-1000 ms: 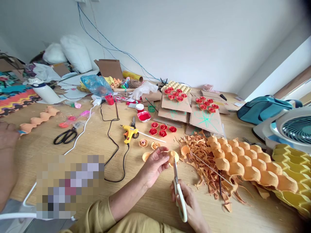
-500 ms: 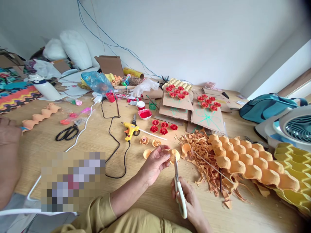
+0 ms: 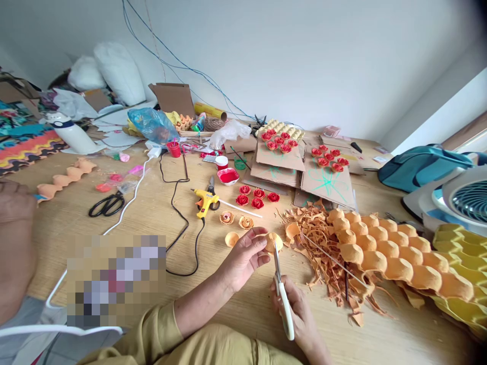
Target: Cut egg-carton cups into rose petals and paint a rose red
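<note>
My left hand (image 3: 247,253) pinches an orange egg-carton cup (image 3: 272,243) between thumb and fingers. White-handled scissors (image 3: 283,306) are gripped in my right hand (image 3: 299,309), their blades up against the cup. Just beyond my left hand lie another cut cup (image 3: 232,239) and two curled orange paper flowers (image 3: 246,222). To the right, a loose cup (image 3: 292,231) rests at the edge of a heap of orange carton scraps (image 3: 315,248).
An orange egg tray (image 3: 388,249) lies right of the scraps. Red flowers (image 3: 257,203), a yellow glue gun (image 3: 206,202), a red paint dish (image 3: 228,176) and black scissors (image 3: 106,204) are on the table. Another person's hand (image 3: 15,213) is at far left.
The view has shifted slightly. My hands hold nearly the same pose, with the scissors still at the cup.
</note>
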Demonstrator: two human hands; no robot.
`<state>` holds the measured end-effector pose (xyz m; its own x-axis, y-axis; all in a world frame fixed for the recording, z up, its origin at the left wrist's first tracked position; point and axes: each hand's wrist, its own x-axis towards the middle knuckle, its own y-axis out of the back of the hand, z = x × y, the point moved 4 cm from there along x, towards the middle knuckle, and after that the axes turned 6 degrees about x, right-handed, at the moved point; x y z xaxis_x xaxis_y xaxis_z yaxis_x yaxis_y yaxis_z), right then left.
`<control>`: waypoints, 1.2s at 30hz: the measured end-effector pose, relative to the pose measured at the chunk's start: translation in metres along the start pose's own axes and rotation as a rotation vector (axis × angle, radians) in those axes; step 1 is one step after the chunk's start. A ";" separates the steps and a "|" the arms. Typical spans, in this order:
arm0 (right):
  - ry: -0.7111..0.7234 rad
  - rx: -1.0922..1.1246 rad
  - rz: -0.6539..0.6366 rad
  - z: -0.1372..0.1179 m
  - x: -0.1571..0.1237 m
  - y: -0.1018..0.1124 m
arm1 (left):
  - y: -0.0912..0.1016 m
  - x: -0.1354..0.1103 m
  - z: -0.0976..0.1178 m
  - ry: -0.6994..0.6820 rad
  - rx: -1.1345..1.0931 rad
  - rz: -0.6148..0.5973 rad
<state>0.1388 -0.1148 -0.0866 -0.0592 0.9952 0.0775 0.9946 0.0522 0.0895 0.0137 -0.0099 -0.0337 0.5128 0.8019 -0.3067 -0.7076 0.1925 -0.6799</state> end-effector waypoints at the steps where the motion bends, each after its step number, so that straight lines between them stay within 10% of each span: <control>1: 0.002 -0.003 0.008 0.000 0.000 0.000 | -0.001 -0.001 0.000 -0.002 0.005 -0.008; 36: 0.099 -0.155 0.095 -0.004 -0.003 0.001 | -0.012 -0.008 -0.007 -0.051 0.193 -0.014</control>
<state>0.1398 -0.1184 -0.0827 0.0190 0.9817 0.1897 0.9716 -0.0629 0.2280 0.0219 -0.0230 -0.0277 0.5016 0.8248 -0.2609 -0.7832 0.3049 -0.5419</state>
